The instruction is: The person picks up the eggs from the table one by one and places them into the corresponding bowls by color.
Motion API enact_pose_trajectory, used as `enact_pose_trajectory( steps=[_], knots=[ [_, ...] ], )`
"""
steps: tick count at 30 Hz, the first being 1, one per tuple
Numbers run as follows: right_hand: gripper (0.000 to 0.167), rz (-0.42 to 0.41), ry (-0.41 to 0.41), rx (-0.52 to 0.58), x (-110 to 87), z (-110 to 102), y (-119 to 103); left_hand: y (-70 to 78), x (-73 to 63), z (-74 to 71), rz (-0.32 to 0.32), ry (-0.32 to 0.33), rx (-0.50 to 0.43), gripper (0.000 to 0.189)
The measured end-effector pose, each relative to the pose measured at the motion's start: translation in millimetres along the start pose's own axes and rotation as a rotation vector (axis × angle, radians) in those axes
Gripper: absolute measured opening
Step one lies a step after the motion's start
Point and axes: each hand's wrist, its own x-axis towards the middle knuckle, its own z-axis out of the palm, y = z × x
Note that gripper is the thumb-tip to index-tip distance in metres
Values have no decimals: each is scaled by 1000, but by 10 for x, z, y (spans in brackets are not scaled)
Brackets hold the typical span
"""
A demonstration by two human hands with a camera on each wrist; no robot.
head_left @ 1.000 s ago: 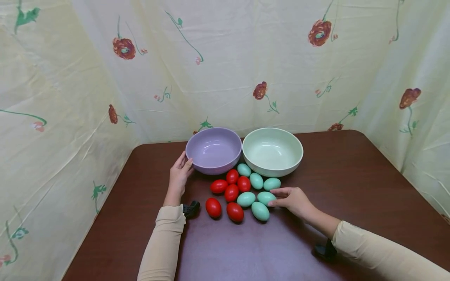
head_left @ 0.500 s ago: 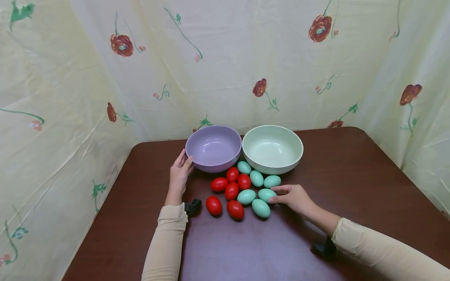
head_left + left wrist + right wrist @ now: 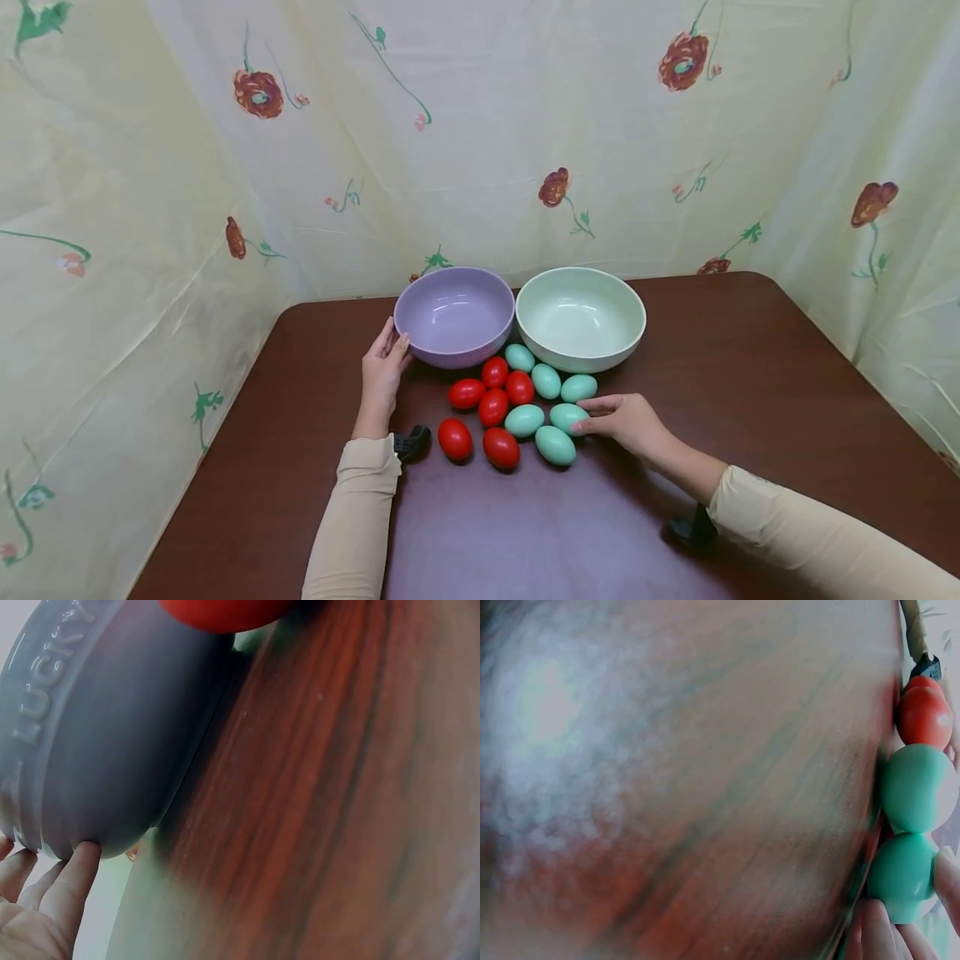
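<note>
Green egg (image 3: 567, 419) sits on the bench (image 3: 465, 542), pinched between thumb and fingers of the right grip (image 3: 632, 425), other green eggs (image 3: 555, 447) beside it, red eggs (image 3: 501, 448) to their left, pale green bowl (image 3: 581, 364) and purple bowl (image 3: 453, 360) behind, left grip (image 3: 382, 377) spread, fingertips touching the latter's outer wall.

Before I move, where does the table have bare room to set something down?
On the table: right of the green bowl, beyond the right hand; left of the purple bowl and left hand; near front, between the sleeves. Crowded: the middle, with red eggs and green eggs.
</note>
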Motion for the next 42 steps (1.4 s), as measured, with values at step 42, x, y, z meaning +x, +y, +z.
enact_pose_trajectory(
  steps=[42],
  knots=[
    [49, -43, -54, 106, 31, -32, -196, -17, -29, 64, 19, 42, -44, 60]
  ],
)
